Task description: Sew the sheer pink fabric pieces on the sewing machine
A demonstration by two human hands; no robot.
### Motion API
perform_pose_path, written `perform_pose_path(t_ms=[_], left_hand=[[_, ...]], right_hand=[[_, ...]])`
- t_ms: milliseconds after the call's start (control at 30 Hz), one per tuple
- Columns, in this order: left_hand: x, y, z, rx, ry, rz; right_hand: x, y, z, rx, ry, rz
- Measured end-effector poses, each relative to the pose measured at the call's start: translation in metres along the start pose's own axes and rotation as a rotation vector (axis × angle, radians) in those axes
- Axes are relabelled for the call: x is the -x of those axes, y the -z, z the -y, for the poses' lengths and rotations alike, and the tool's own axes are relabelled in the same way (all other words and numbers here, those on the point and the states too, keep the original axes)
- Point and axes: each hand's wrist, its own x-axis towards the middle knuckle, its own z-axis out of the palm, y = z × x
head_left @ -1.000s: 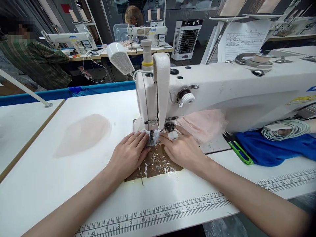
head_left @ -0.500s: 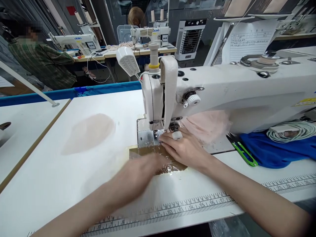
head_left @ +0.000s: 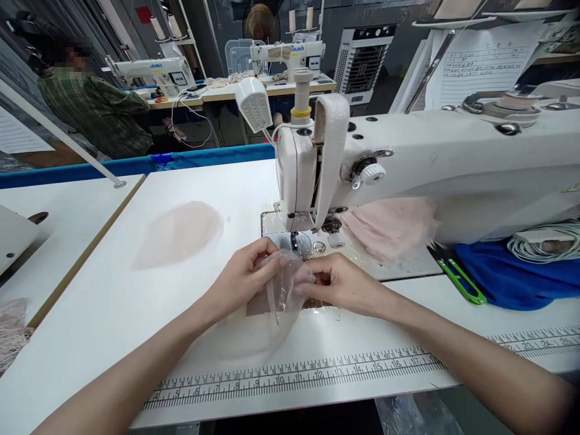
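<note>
A sheer, pale fabric piece (head_left: 283, 290) hangs in folds between my two hands, just in front of the needle area of a white sewing machine (head_left: 301, 175). My left hand (head_left: 247, 272) pinches its upper left edge between thumb and fingers. On the right side, my right hand (head_left: 338, 284) grips the same fabric with closed fingertips. The presser foot (head_left: 294, 241) stands right behind the fabric. A flat pale pink piece (head_left: 181, 235) lies on the white table to the left. More pink fabric (head_left: 392, 223) is bunched under the machine arm.
Green-handled snips (head_left: 462, 281) lie beside a blue cloth (head_left: 512, 284) at the right, with a coiled cable (head_left: 546, 241) on it. A printed ruler (head_left: 299, 377) runs along the table's front edge. A person in a checked shirt (head_left: 99, 112) sits at the back left.
My left hand has moved up near the needle area and pinches the sheer fabric. My right hand has drawn back from the presser foot and now holds the fabric too. The view has shifted slightly.
</note>
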Motion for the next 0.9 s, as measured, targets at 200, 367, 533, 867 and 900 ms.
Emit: perform_pose_path(t_ms=[200, 367, 533, 867, 900], left_hand=[[0.0, 0.003, -0.007, 0.122, 0.111, 0.128], [-0.001, 0.001, -0.005, 0.147, 0.142, 0.188], [-0.002, -0.001, -0.002, 0.171, 0.154, 0.163], [-0.004, 0.003, 0.008, 0.117, 0.126, 0.147], [-0.004, 0.003, 0.009, 0.125, 0.126, 0.144]], right_hand=[[0.0, 0.004, 0.007, -0.355, -0.085, 0.086], [-0.003, -0.005, 0.007, -0.203, 0.008, -0.077], [-0.004, -0.009, 0.003, -0.015, 0.006, -0.206], [-0.003, -0.001, -0.001, -0.1, -0.077, -0.3], [-0.003, -0.001, -0.001, -0.162, -0.103, -0.276]])
